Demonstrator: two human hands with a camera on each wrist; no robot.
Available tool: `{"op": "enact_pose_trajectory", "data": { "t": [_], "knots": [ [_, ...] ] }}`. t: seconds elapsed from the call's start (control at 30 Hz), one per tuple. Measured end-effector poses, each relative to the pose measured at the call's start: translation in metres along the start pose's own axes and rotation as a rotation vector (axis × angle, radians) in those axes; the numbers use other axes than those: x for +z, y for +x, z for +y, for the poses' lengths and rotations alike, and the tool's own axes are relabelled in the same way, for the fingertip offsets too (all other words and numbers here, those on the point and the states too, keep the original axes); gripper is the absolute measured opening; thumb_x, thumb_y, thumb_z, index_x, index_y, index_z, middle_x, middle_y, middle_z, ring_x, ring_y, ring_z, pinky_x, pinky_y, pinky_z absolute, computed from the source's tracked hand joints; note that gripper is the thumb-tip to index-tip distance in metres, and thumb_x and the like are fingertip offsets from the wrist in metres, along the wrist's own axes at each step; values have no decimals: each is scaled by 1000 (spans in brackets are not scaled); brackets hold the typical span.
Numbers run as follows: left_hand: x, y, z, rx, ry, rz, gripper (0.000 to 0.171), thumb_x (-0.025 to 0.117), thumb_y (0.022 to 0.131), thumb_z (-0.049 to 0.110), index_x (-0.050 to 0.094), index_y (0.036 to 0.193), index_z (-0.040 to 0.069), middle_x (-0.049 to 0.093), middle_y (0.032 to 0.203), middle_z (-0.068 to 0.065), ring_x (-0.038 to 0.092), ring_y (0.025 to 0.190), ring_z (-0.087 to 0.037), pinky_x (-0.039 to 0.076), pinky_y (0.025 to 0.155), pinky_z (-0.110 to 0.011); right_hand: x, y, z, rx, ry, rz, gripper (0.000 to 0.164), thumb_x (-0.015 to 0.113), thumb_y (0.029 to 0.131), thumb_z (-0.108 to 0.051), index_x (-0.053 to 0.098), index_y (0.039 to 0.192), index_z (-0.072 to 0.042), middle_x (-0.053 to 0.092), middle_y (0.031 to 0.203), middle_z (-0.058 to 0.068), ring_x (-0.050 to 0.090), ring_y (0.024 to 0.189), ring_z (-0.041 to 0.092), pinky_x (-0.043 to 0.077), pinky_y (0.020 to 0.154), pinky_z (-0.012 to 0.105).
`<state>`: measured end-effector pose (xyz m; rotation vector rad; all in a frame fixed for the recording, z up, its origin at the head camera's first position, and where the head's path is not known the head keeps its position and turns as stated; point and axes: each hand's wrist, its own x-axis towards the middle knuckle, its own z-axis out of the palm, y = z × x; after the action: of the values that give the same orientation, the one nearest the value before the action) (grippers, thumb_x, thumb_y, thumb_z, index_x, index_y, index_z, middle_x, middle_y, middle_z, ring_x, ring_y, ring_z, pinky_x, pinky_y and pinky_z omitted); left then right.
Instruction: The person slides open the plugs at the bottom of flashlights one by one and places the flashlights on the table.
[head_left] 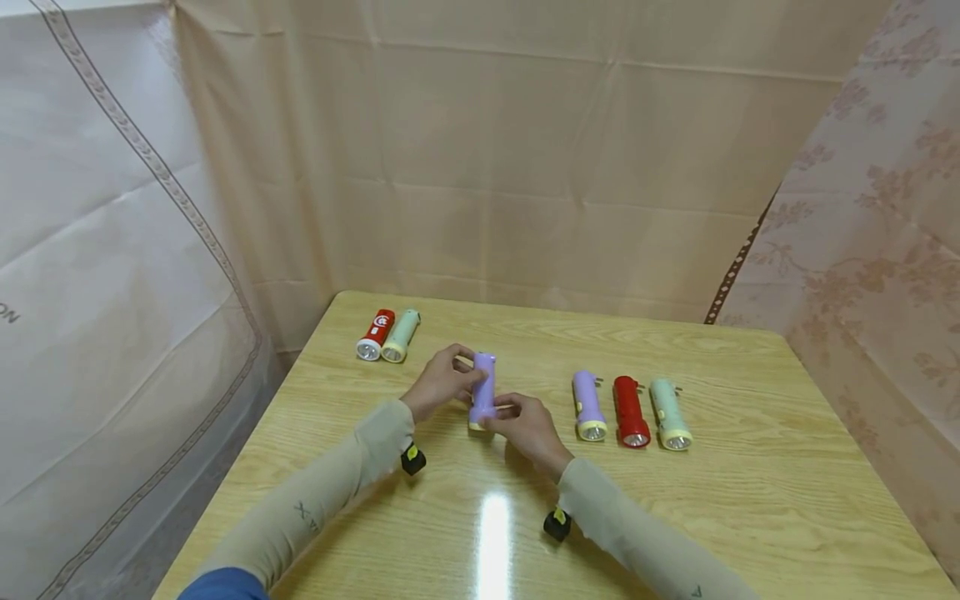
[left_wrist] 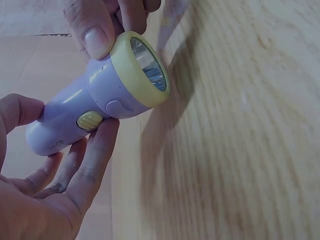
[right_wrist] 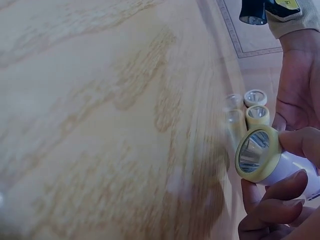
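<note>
Both hands hold a purple flashlight with a pale yellow rim, just over the middle of the table. On its body, the left hand grips with thumb and fingers; in the left wrist view those fingers lie around the yellow switch. At the head end, the right hand pinches the rim between thumb and fingers. The clear lens faces the right wrist camera, and it looks unlit. Part of the flashlight's body is hidden behind fingers in the right wrist view.
At the back left of the wooden table lie a red flashlight and a green one, side by side. To the right, a purple, a red and a green flashlight form a row. Cloth hangs around the table.
</note>
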<state>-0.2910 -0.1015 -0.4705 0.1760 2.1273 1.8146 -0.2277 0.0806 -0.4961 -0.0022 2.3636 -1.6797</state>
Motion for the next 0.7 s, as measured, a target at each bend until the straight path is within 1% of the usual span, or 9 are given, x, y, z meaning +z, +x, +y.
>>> {"op": "enact_pose_trajectory", "data": {
  "t": [0.2,0.43,0.57,0.7],
  "knots": [
    [3,-1,-6,40,35,-7,41,70,89,20,49,122,8,58,108,-16,64,87,-27,58,71,-39,-1,0,5,-4,-31,11,46,82,76,-31,64,114,-12,67,98,4,62,91,18,53,75,31],
    [5,-5,-9,124,69,-20,39,69,89,21,50,122,10,59,107,-14,63,90,-26,57,74,-44,-2,0,7,-18,-49,7,44,82,76,-28,63,114,-14,66,97,4,62,91,18,53,75,32],
    [4,-6,-11,174,101,-20,38,70,89,22,51,121,12,61,105,-12,63,89,-25,57,74,-43,-1,0,7,-22,-48,1,44,82,76,-26,63,114,-14,66,97,4,62,92,18,52,76,32],
    [3,-7,-15,233,133,-33,38,71,88,23,52,120,15,63,104,-10,64,89,-23,57,73,-42,0,0,8,-32,-58,-21,47,81,76,-25,62,116,-11,65,98,4,61,92,18,52,77,32]
  ]
}}
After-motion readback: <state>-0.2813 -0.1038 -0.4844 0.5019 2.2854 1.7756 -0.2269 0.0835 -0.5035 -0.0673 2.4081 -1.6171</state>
